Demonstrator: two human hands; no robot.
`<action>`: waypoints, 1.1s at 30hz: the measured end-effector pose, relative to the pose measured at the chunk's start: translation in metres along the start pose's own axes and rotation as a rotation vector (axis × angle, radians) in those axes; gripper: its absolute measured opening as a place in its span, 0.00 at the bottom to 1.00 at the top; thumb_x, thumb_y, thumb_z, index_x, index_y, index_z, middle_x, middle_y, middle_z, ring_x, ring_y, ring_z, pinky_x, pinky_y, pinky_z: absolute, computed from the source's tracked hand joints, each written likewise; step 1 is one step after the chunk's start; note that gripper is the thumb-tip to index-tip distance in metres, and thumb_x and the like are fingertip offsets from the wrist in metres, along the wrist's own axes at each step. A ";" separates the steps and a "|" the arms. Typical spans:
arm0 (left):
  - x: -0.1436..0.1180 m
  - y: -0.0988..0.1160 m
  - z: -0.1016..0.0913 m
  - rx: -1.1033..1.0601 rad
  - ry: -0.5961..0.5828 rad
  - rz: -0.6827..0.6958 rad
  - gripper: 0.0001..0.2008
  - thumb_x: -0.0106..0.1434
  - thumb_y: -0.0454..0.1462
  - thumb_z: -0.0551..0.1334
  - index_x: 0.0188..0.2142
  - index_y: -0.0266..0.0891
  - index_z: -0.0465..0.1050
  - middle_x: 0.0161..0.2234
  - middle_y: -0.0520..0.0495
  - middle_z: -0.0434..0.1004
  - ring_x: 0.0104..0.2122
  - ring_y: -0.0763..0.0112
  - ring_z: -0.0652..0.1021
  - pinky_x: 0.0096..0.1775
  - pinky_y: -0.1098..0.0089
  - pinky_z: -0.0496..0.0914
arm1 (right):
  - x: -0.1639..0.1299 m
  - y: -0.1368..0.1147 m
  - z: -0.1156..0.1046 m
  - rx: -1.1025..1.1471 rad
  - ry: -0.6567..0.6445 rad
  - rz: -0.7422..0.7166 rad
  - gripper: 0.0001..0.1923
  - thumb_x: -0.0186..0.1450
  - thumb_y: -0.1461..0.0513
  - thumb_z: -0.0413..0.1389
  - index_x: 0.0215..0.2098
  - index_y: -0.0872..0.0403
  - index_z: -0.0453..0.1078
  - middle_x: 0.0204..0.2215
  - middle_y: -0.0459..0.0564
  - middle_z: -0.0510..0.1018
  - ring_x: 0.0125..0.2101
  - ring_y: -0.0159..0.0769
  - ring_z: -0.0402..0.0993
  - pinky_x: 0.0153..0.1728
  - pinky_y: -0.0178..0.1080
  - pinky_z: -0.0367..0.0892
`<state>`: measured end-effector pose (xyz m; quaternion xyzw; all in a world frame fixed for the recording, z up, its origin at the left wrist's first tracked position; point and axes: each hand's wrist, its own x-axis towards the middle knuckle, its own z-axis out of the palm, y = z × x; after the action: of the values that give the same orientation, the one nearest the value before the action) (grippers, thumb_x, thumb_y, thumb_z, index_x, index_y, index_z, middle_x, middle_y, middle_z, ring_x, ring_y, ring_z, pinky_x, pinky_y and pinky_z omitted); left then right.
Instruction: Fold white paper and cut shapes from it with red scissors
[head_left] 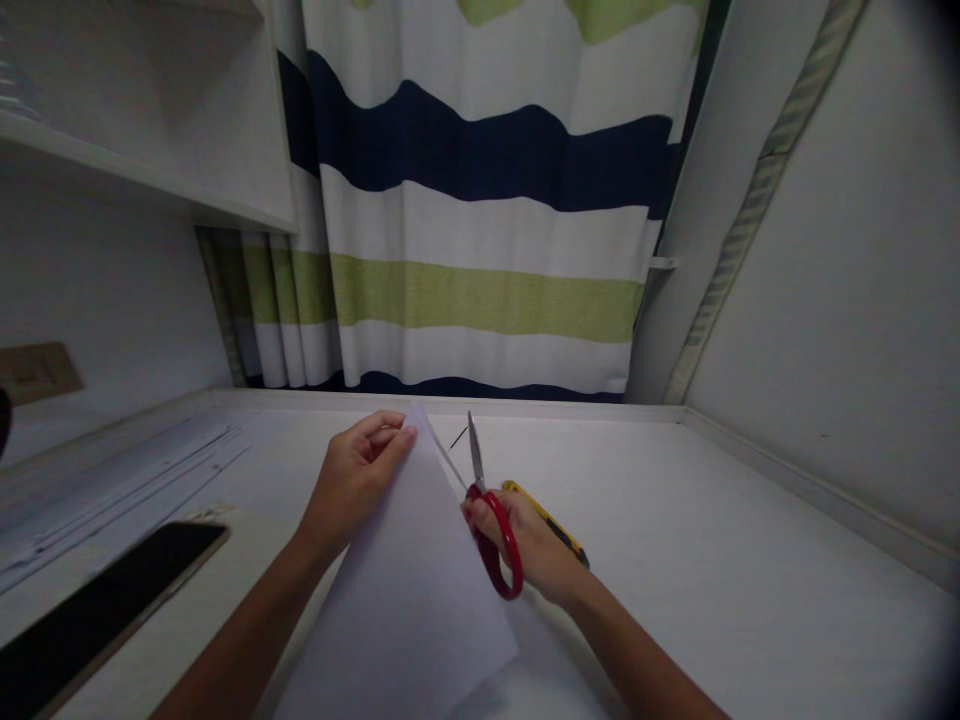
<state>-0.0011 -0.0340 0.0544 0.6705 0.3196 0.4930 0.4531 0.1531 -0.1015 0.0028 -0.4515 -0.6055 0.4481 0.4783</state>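
Observation:
My left hand [358, 470] pinches the top corner of a white sheet of paper [412, 580] and holds it tilted above the white desk. My right hand [536, 545] grips red-handled scissors [491, 520], fingers through the loops. The steel blades point away from me and sit at the paper's right edge, near its top. A thin strip of paper seems to hang along that edge by the blades.
A yellow utility knife [551, 522] lies on the desk [712, 540] just behind my right hand. A dark phone [97, 610] lies at the left. Cut paper strips [127, 490] lie at the far left. A striped curtain [480, 220] hangs behind the desk.

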 end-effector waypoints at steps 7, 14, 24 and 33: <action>0.004 -0.008 0.000 0.017 -0.013 0.013 0.15 0.48 0.42 0.60 0.34 0.36 0.70 0.27 0.47 0.74 0.25 0.70 0.73 0.24 0.74 0.66 | 0.007 0.006 -0.007 -0.023 0.178 -0.034 0.16 0.55 0.54 0.51 0.34 0.59 0.63 0.19 0.42 0.60 0.20 0.24 0.56 0.21 0.29 0.54; 0.007 -0.010 0.000 0.043 -0.059 -0.027 0.15 0.49 0.42 0.59 0.35 0.36 0.69 0.28 0.46 0.74 0.27 0.68 0.73 0.26 0.72 0.67 | 0.004 0.010 -0.007 -0.077 0.156 -0.019 0.21 0.52 0.58 0.55 0.42 0.56 0.58 0.28 0.45 0.63 0.28 0.27 0.60 0.29 0.32 0.59; 0.007 -0.013 0.000 0.003 -0.120 -0.036 0.07 0.49 0.39 0.60 0.28 0.37 0.69 0.26 0.50 0.72 0.26 0.73 0.72 0.27 0.75 0.65 | 0.006 0.014 -0.004 -0.061 0.141 -0.050 0.17 0.54 0.58 0.53 0.38 0.56 0.55 0.28 0.46 0.65 0.28 0.29 0.63 0.29 0.34 0.61; -0.008 -0.005 0.010 -0.050 -0.781 0.051 0.07 0.55 0.36 0.54 0.31 0.38 0.69 0.41 0.45 0.68 0.43 0.67 0.67 0.44 0.66 0.60 | 0.016 0.014 -0.020 -0.033 0.522 -0.203 0.14 0.54 0.57 0.52 0.34 0.56 0.57 0.31 0.50 0.68 0.31 0.32 0.67 0.34 0.37 0.63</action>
<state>0.0057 -0.0418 0.0462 0.8041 0.0942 0.2197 0.5444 0.1723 -0.0808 -0.0050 -0.4966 -0.5109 0.2565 0.6531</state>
